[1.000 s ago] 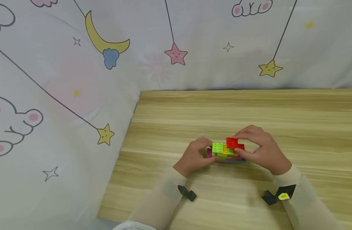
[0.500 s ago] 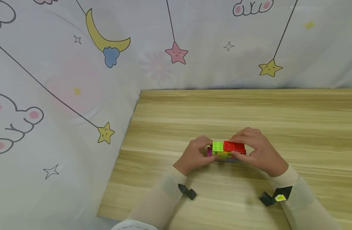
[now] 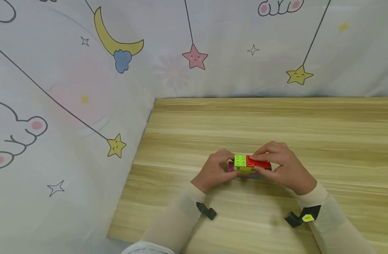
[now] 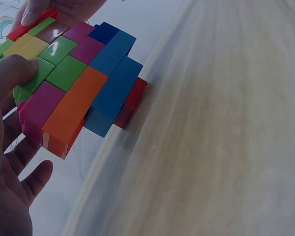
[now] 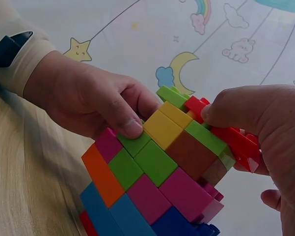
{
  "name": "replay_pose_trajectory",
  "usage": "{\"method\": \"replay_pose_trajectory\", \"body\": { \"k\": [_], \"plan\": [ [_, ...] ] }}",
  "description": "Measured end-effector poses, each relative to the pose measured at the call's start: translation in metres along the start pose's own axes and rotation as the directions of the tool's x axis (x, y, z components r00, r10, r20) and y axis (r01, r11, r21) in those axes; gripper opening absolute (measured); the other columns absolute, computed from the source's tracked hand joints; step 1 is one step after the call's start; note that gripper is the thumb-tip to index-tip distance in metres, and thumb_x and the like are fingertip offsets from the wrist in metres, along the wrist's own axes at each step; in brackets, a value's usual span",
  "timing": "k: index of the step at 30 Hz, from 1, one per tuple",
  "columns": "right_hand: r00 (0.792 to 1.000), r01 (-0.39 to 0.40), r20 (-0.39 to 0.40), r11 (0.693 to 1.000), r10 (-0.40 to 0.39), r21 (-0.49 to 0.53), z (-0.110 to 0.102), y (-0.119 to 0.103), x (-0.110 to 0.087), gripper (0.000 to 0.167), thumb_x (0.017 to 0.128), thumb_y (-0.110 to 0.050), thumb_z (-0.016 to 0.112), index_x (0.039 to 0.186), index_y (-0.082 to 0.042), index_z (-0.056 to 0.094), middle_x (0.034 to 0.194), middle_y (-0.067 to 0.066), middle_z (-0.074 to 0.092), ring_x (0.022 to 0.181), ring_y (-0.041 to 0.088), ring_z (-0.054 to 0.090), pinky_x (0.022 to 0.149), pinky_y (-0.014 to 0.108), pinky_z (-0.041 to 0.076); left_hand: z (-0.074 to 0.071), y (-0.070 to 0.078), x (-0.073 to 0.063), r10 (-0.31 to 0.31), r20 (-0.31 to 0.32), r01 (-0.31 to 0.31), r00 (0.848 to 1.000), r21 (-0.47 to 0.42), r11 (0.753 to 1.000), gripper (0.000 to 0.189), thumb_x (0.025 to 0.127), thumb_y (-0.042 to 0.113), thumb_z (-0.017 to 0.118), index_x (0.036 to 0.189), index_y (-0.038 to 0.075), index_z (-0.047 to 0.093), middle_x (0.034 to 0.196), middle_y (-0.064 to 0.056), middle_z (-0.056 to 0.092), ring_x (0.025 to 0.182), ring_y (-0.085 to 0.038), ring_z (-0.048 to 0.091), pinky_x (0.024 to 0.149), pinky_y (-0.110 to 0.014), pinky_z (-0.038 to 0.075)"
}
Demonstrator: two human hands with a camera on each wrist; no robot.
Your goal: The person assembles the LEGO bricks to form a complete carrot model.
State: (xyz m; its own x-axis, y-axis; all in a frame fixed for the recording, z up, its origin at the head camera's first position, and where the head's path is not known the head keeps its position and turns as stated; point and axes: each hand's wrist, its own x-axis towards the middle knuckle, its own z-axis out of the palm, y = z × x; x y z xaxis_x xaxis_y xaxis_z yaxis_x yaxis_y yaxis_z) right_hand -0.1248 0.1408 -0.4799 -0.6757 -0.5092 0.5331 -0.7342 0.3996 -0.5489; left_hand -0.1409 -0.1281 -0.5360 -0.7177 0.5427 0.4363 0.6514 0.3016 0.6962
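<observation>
A wall of toy building bricks (image 5: 152,167) in green, yellow, brown, magenta, orange and blue stands on the table, narrowing to a red brick (image 4: 132,104) at its foot. My left hand (image 3: 213,171) grips its left side, thumb on a green brick (image 5: 135,142). On top sits a lime brick (image 3: 240,161) with bare studs. Right beside it, my right hand (image 3: 285,169) pinches a small red brick (image 3: 250,161) between thumb and fingers. Another red piece (image 5: 240,147) lies farther right, partly covered by that hand.
The wooden table (image 3: 194,130) stretches out around the bricks, with its left edge running toward me. Behind and to the left hangs a white cloth (image 3: 228,77) printed with stars and a moon. Each wrist bears a small black device (image 3: 206,211).
The red brick, held tilted above the wall a second ago, has come down level beside the lime brick. My right hand has lowered slightly left with it; the left hand keeps its grip.
</observation>
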Motion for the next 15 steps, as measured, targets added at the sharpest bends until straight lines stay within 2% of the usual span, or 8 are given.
{"method": "replay_pose_trajectory", "body": {
  "k": [6,8,10,11,13,15],
  "plan": [
    [0.999,0.037,-0.007,0.999,-0.037,-0.007,0.0006,-0.0014,0.0021,0.036,0.068,-0.006,0.092,0.103,-0.014,0.083,0.104,-0.008,0.072,0.098,0.014,0.061,0.085,0.034,0.037,-0.0002,-0.0003,-0.0005,-0.010,0.000,0.010,1.000,-0.009,1.000,0.031,0.082,0.017,0.088,0.110,0.009,0.075,0.109,0.001,0.074,0.103,-0.008,0.063,0.094,-0.023,0.052],
    [0.999,0.043,-0.004,0.999,-0.043,-0.008,0.0006,-0.0021,0.0027,0.032,0.073,-0.008,0.091,0.103,-0.014,0.083,0.104,-0.007,0.072,0.098,0.015,0.061,0.085,0.035,0.038,-0.0002,-0.0004,-0.0004,-0.010,0.001,0.010,1.000,-0.012,1.000,0.031,0.083,0.017,0.088,0.109,0.009,0.075,0.109,0.001,0.074,0.103,-0.008,0.063,0.094,-0.023,0.052],
    [0.999,0.051,-0.002,0.999,-0.051,-0.008,0.0009,-0.0023,0.0027,0.022,0.083,-0.021,0.088,0.103,-0.013,0.083,0.104,-0.006,0.071,0.098,0.016,0.061,0.084,0.037,0.038,-0.0002,-0.0003,-0.0002,-0.012,0.001,0.012,1.000,-0.016,1.000,0.030,0.083,0.017,0.088,0.109,0.009,0.075,0.109,0.002,0.074,0.103,-0.008,0.063,0.094,-0.023,0.052],
    [0.998,0.056,-0.005,0.998,-0.056,-0.012,0.0012,-0.0023,0.0027,0.023,0.088,-0.029,0.084,0.103,-0.012,0.083,0.104,-0.006,0.071,0.099,0.017,0.061,0.084,0.037,0.038,-0.0002,0.0001,0.0000,-0.014,0.001,0.014,1.000,-0.018,1.000,0.030,0.083,0.017,0.088,0.109,0.009,0.075,0.109,0.002,0.074,0.103,-0.008,0.062,0.094,-0.022,0.052],
    [0.998,0.069,-0.012,0.998,-0.069,-0.016,0.0018,-0.0019,0.0023,0.034,0.095,-0.044,0.074,0.102,-0.012,0.083,0.104,-0.005,0.071,0.099,0.018,0.061,0.083,0.036,0.038,-0.0003,0.0003,0.0002,-0.017,0.004,0.017,1.000,-0.022,1.000,0.030,0.083,0.017,0.087,0.109,0.009,0.075,0.109,0.001,0.073,0.103,-0.009,0.062,0.094,-0.023,0.052],
    [0.996,0.089,-0.029,0.996,-0.089,-0.014,0.0029,-0.0013,0.0022,0.045,0.099,-0.051,0.064,0.101,-0.010,0.083,0.103,-0.003,0.071,0.098,0.019,0.062,0.083,0.036,0.037,-0.0002,0.0007,0.0005,-0.022,0.005,0.022,1.000,-0.026,0.999,0.030,0.083,0.018,0.087,0.109,0.009,0.075,0.109,0.001,0.073,0.103,-0.009,0.062,0.094,-0.022,0.052]
  ]
}}
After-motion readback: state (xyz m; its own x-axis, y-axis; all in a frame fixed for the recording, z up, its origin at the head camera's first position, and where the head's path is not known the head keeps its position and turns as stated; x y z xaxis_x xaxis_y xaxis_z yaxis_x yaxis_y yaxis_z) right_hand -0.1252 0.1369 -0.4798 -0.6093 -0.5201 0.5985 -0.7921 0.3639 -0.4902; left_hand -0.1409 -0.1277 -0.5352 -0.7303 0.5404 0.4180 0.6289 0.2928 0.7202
